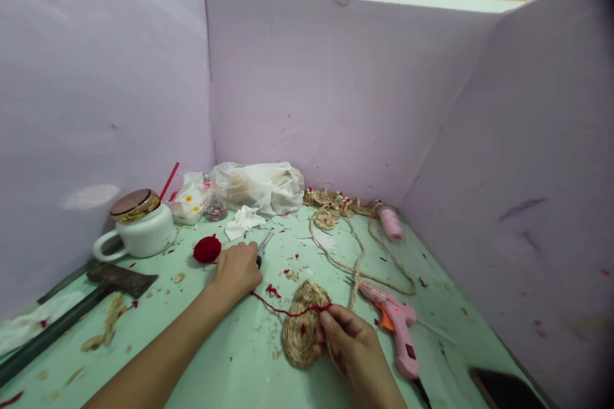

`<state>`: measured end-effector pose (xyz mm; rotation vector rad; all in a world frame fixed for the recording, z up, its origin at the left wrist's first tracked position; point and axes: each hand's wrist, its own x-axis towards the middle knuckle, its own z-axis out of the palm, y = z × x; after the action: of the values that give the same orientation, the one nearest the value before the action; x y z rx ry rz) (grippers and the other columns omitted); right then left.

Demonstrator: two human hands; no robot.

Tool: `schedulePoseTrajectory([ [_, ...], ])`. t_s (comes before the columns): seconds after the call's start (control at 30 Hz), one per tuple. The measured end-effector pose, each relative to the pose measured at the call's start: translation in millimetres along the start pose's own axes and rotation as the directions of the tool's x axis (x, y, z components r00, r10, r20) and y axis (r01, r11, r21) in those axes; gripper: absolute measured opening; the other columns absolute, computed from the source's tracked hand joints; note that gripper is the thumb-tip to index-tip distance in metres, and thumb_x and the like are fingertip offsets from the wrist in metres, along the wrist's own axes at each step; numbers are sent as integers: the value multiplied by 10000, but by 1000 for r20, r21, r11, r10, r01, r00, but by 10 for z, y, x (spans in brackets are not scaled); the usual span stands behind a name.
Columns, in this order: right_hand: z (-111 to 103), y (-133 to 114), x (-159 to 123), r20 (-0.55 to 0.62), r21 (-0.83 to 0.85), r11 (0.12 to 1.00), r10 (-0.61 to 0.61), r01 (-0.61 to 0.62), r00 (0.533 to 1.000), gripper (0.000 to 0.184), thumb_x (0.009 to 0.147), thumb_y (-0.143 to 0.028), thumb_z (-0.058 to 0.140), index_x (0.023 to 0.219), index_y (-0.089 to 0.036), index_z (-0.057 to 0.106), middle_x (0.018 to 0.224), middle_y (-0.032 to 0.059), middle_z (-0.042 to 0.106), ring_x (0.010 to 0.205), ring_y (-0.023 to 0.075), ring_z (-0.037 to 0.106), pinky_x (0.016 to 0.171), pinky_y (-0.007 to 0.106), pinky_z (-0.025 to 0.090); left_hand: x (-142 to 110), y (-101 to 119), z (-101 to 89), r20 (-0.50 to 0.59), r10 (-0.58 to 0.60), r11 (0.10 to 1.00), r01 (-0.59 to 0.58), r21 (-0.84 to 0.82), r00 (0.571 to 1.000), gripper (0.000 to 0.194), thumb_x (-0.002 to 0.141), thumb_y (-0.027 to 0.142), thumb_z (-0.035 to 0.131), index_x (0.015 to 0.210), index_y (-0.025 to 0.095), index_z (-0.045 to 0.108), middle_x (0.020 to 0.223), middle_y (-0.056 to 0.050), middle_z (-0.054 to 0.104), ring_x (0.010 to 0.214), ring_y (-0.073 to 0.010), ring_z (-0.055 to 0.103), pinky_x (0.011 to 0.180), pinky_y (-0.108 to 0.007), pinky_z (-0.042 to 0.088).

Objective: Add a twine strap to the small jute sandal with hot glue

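Rope coil [298,331], tan, oblong, tightly wound

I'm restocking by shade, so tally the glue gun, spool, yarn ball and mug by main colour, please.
Pink: 2 (glue gun, spool)
Red: 1 (yarn ball)
White: 1 (mug)
Total: 4

Tan coiled-rope oval [295,340], held upright-leaning in the right hand [354,340]; sagging red yarn [297,315] crosses it.
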<state>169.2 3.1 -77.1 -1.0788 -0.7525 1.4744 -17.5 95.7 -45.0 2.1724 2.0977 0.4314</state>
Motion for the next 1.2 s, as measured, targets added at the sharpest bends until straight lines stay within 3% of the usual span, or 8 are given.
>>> schedulePoseTrajectory([
  [0.23,32,-76,-47,-20,10,1000,-4,4,1000,312,529,-402,775,590,-137,622,464,-28,555,408,81,467,447,210,373,-81,-19,-305,-186,-109,872,4,-490,976,297,777,260,425,1046,159,498,979,-88,618,822,-172,612,667,-252,462],
  [0.33,9,-115,-32,-135,76,996,-43,54,990,279,508,-358,793,588,-150,626,435,-50,542,382,57,421,451,201,382,-302,56,-476,-24,-111,153,-7,-988,994,515,615,294,657,1079,144,491,872,-76,637,697,-164,598,563,-228,430],
  [0.43,-34,-177,-9,-273,145,979,-99,143,957,284,450,-319,819,593,-154,638,482,-39,581,428,69,471,481,202,411,-587,191,-497,266,151,-101,283,-954,952,518,616,363,674,1048,111,541,806,-103,658,612,-146,565,498,-217,375],
  [0.53,-88,-230,-1,-365,163,966,-129,199,922,310,417,-304,827,625,-153,655,557,-21,621,484,93,521,506,215,432,-818,335,-344,373,386,-65,429,-901,844,441,642,447,612,894,85,602,617,-71,623,544,-130,523,501,-228,357],
  [0.67,-147,-221,-6,-380,99,962,-200,254,903,274,485,-320,798,650,-155,655,536,-34,583,459,72,466,447,184,359,-940,429,-41,518,555,210,492,-845,651,333,547,283,644,826,118,569,464,13,539,384,-83,424,400,-199,281],
  [0.87,-96,-159,-41,-299,-95,950,-313,298,901,234,563,-339,746,583,-142,622,464,-51,487,447,67,377,438,193,293,-915,468,80,517,445,324,407,-854,731,303,465,151,590,755,159,500,448,76,435,423,-81,405,427,-201,268],
  [1.07,-39,-199,-90,-329,-57,943,-327,327,886,240,586,-343,726,567,-162,569,480,-56,460,460,78,367,444,206,292,-965,550,10,614,423,394,475,-787,666,369,480,208,581,838,156,510,539,27,520,460,-116,458,455,-230,297],
  [1.2,-15,-223,-127,-258,-73,956,-294,285,920,244,582,-337,720,540,-157,562,467,-50,460,451,80,357,447,211,292,-954,575,-60,570,448,395,420,-817,689,208,483,190,546,684,154,503,571,24,488,512,-112,454,471,-227,285],
])
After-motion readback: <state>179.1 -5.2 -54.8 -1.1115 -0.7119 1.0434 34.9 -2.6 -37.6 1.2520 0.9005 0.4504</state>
